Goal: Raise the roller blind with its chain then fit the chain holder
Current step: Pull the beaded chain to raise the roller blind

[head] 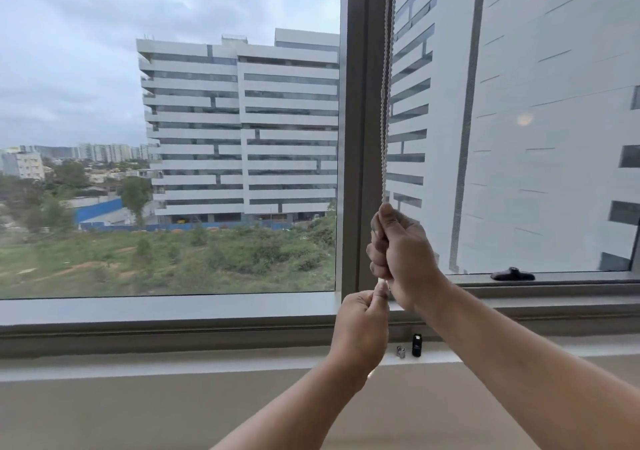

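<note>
A white beaded chain (387,110) hangs down along the grey window mullion (360,131) from beyond the top of the view. My right hand (401,255) is closed around the chain at about sill height. Just below it, my left hand (363,325) pinches the lower part of the chain between thumb and fingers. On the sill stand a small black chain holder (417,345) and a small silver piece (401,351), right of my left hand. The blind itself is out of view; both panes are uncovered.
The grey window frame and sill (173,332) run across the view, with a beige wall below. A black window handle (512,274) lies on the right pane's lower frame. Buildings and greenery show through the glass.
</note>
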Available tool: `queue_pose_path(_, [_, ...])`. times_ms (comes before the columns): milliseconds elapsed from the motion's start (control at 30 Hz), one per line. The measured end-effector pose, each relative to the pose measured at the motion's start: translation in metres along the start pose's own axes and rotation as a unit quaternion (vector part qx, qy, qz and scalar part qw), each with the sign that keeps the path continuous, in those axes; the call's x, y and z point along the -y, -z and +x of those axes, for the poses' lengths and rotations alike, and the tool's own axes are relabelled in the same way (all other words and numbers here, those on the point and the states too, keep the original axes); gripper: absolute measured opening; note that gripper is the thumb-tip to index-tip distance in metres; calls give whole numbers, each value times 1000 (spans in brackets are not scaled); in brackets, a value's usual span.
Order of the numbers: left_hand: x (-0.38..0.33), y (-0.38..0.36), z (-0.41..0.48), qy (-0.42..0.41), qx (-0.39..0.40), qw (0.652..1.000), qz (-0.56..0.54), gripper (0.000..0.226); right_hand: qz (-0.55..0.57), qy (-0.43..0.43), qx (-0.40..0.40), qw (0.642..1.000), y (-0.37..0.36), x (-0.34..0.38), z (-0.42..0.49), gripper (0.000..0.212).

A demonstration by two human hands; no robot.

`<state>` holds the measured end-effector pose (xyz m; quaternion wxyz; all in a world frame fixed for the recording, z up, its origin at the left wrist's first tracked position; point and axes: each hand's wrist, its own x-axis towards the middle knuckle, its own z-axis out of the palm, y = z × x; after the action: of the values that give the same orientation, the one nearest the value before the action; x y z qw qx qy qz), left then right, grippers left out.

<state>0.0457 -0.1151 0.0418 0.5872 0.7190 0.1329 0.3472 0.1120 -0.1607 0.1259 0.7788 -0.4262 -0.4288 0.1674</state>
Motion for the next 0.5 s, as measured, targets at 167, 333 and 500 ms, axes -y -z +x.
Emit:
queue_pose_path(167, [23,10,-1,29,45,998,36,39,-45,-46,-30,997,24,-39,-30,42])
queue_pose_path(333, [14,10,8,9,25,999,-33,43,-62,-74,-51,994,28,-47,-40,44])
queue_pose_path(500, [-55,10,30,-39,-8,995,-88,37,-35,-69,-7,997,12,-45,-49,43])
